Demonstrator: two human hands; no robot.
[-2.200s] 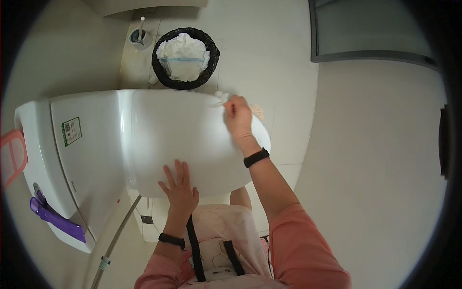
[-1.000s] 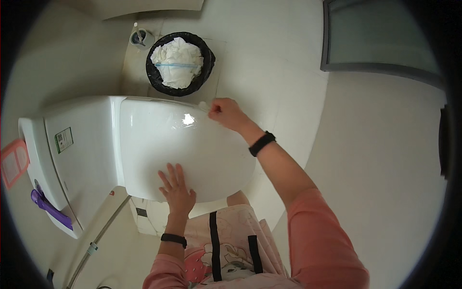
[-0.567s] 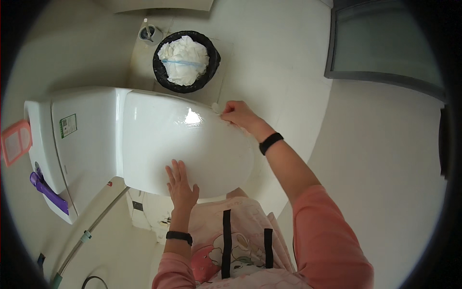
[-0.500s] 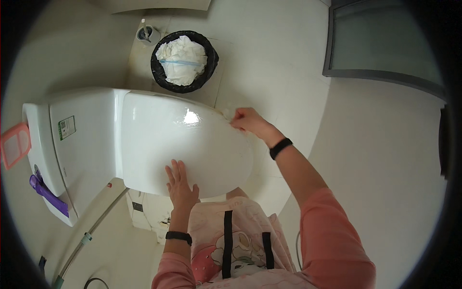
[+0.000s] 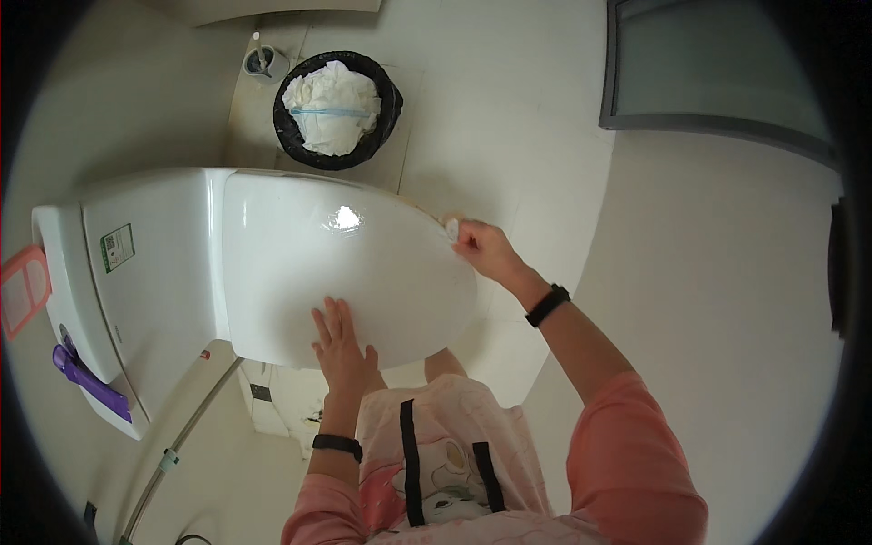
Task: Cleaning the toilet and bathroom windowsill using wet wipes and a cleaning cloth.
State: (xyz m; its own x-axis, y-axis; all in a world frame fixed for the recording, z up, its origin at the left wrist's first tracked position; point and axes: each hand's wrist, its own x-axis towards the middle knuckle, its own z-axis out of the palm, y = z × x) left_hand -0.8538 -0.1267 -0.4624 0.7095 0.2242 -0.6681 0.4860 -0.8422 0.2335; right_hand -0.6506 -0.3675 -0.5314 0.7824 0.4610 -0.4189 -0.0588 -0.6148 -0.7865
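A white toilet lid [image 5: 300, 282], closed and glossy with a bright reflection, fills the middle of the view. My left hand [image 5: 341, 350] lies flat on its near side, fingers apart. At the lid's rounded front edge, on the far side, my right hand [image 5: 487, 249] is closed on a small white wad [image 5: 451, 229], perhaps a tissue or wipe; most of it is hidden by the fingers. The white toilet tank [image 5: 145, 282] stands at the left, bearing a small printed label [image 5: 117, 248].
Beyond the toilet stands a black-lined trash bin [image 5: 386, 123] full of white paper, beside a toilet brush holder [image 5: 265, 65]. On the tank lie a purple-handled tool [image 5: 91, 380] and a pink-framed item [image 5: 27, 289]. A metal hose [image 5: 186, 431] runs at lower left. A grey-framed glass panel [image 5: 718, 68] is at far right.
My right hand has slid along the lid's edge, rightward and nearer to me, with the white wad. The left hand keeps its place on the lid. The view has shifted slightly.
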